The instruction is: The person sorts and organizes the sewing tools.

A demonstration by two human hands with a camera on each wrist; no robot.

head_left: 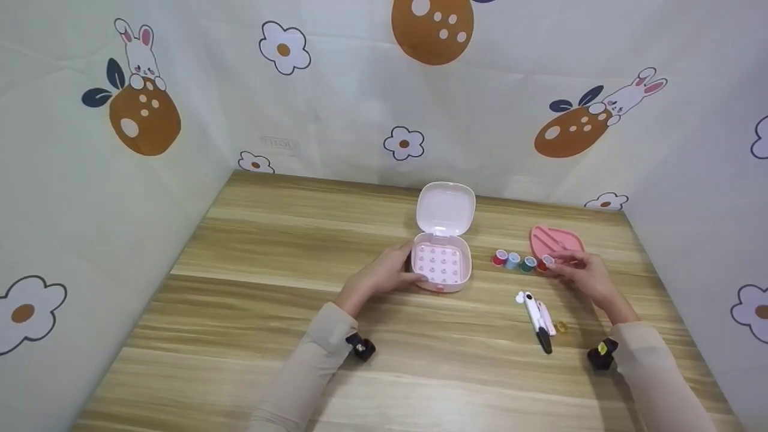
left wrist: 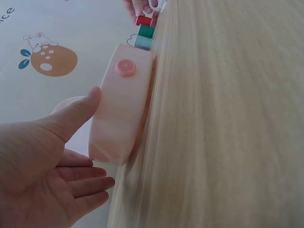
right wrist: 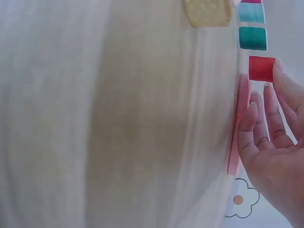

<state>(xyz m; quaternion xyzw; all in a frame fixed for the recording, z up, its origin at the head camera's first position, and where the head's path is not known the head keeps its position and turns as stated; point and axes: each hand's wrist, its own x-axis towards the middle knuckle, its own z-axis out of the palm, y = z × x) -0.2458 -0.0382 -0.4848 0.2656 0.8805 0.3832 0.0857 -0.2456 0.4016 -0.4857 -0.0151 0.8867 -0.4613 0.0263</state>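
Note:
A small pale pink box (head_left: 441, 287) stands with its lid (head_left: 446, 209) raised; a patterned white-and-pink layer shows inside. My left hand (head_left: 387, 273) holds its left side, thumb at the front corner; in the left wrist view the other fingers (left wrist: 85, 187) are loosely extended beside it. To the right, my right hand (head_left: 585, 277) pinches a red thread spool (right wrist: 261, 69) between thumb and fingers. Beside that spool stand a green spool (head_left: 528, 264), a light blue spool (head_left: 512, 260) and another red spool (head_left: 500, 258) in a row.
Behind the right hand lies a flat pink piece (head_left: 558, 237) with molded shapes. Nearer me are a white stick-like tool with a black end (head_left: 537, 321), a slim pink item (head_left: 546, 318), a small gold piece (head_left: 561, 327) and a white flower-shaped piece (head_left: 519, 297). Printed cloth walls enclose the table.

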